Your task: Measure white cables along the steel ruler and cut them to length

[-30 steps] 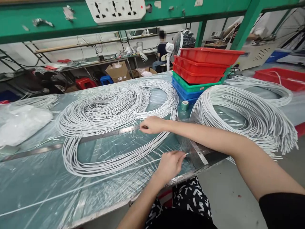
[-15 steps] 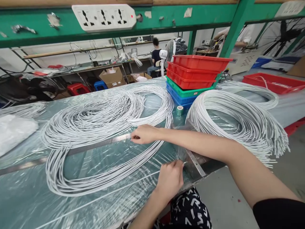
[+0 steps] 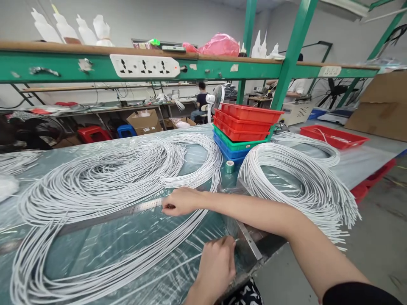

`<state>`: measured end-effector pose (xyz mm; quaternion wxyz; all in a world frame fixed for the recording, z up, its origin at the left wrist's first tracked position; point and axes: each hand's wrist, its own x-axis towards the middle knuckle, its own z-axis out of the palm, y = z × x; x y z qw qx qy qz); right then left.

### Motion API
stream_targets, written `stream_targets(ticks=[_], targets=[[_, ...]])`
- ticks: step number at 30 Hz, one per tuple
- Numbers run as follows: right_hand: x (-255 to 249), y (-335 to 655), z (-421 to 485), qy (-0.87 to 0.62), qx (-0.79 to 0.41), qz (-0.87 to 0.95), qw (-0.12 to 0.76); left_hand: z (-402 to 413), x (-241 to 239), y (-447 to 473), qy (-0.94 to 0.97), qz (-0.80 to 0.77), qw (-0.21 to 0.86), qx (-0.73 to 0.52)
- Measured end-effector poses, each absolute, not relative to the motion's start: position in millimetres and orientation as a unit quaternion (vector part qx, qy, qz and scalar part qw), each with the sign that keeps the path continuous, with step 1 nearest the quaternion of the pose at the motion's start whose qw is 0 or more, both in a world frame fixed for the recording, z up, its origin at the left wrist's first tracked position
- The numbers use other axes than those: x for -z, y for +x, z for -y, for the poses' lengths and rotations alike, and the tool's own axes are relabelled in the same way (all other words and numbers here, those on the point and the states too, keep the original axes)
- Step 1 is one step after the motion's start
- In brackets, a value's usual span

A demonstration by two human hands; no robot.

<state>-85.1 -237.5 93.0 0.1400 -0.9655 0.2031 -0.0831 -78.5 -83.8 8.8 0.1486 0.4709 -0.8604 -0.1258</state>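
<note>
My left hand [image 3: 218, 260] is closed around a white cable [image 3: 168, 271]. The cable's short tip shows past my fingers, beside a metal bracket [image 3: 249, 239] at the table edge; its other part runs off to the lower left. My right hand [image 3: 181, 201] is in a fist over a steel ruler [image 3: 148, 206] lying on the table. Whatever it pinches is hidden by the fingers. A loop of white cables [image 3: 127, 262] curves round under my right wrist. Behind it lies a big coil of white cables [image 3: 95, 178].
Another thick cable coil [image 3: 286, 182] lies to the right, its cut ends hanging over the edge. Stacked red, green and blue trays [image 3: 244, 127] stand behind a green tape roll [image 3: 229, 166]. A green shelf beam [image 3: 79, 65] with a power strip [image 3: 144, 66] crosses above.
The view has tilted up, bringing the bottles on the shelf into sight. Both hands keep nearly the same places and grips on the table.
</note>
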Motion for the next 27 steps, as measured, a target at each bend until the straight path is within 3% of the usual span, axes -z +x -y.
stream_targets(ticks=[27], targets=[[-85.2,-84.6,243.6,-0.969,0.072,-0.19,0.141,84.0,-16.3,-80.1,0.478,0.86,0.13,0.125]])
